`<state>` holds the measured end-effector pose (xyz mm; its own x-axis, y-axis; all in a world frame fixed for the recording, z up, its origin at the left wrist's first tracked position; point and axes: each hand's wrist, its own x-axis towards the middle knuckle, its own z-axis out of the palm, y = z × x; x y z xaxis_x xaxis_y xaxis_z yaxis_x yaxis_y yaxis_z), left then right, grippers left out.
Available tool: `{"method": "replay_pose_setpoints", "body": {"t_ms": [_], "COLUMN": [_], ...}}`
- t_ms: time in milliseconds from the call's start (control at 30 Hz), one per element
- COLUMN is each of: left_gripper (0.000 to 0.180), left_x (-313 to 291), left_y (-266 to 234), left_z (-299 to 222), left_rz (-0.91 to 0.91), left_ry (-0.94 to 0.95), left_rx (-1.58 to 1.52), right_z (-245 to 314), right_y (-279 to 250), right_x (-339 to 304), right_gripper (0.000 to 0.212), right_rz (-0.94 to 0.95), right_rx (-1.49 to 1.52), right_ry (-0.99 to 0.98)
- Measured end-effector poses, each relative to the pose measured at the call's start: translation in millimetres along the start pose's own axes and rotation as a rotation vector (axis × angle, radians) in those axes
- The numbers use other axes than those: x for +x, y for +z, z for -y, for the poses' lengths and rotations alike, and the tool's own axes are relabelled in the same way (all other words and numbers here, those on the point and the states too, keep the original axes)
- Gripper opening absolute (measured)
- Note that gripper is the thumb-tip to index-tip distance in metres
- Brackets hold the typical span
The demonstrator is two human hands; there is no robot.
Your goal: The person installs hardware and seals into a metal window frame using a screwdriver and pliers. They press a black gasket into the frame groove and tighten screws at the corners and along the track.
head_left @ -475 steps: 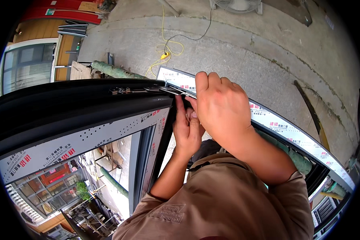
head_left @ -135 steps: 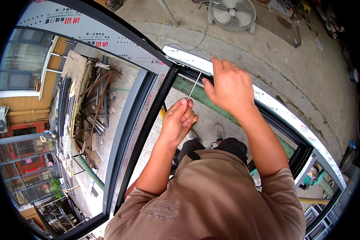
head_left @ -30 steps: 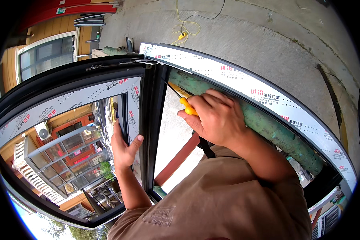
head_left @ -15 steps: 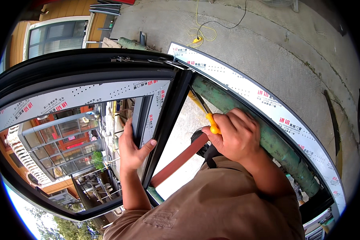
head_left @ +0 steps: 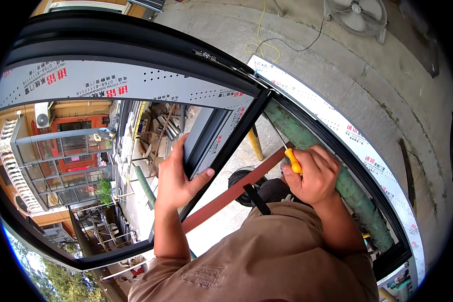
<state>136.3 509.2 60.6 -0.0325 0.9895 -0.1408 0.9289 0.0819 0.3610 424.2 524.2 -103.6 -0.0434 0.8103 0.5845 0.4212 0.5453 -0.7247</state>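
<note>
My left hand (head_left: 178, 181) is closed around the inner upright of a dark window sash (head_left: 186, 83), its thumb lying over the near edge. White printed protective film covers much of the sash, which stands swung open from the outer frame (head_left: 357, 146). My right hand (head_left: 314, 176) grips the yellow handle of a screwdriver (head_left: 293, 161). Its thin shaft points away from me toward the corner where sash and frame meet. Whether the tip touches the frame cannot be made out. A metal hinge arm (head_left: 206, 55) lies along the sash's far edge.
A green pipe (head_left: 350, 173) runs under the outer frame, and a reddish-brown bar (head_left: 236, 187) crosses below the opening. Coiled black cable (head_left: 241, 181) lies by my leg. Farther off are a floor fan (head_left: 356, 12) and a yellow cord (head_left: 264, 48) on concrete.
The view has shifted, bringing the floor fan further into sight. Both hands keep their holds. Sash, frame and screwdriver now appear farther right in the picture.
</note>
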Motion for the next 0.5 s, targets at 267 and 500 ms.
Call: {"method": "replay_pose_setpoints", "body": {"t_ms": [267,500], "left_gripper": [0.057,0.073], "left_x": [-47.1,-48.3], "left_y": [23.4,114.2], "left_z": [-34.1,-40.9], "left_rz": [-0.317,0.143], "left_ry": [0.449,0.071], "left_rx": [-0.031,-0.739], "right_z": [7.1,61.6], "right_y": [4.9,36.6], "right_x": [4.5,-9.9], "right_gripper": [0.023,0.033], "right_rz": [-0.017,0.196], "right_rx": [-0.077,-0.202], "right_ry": [-0.016,0.027]}}
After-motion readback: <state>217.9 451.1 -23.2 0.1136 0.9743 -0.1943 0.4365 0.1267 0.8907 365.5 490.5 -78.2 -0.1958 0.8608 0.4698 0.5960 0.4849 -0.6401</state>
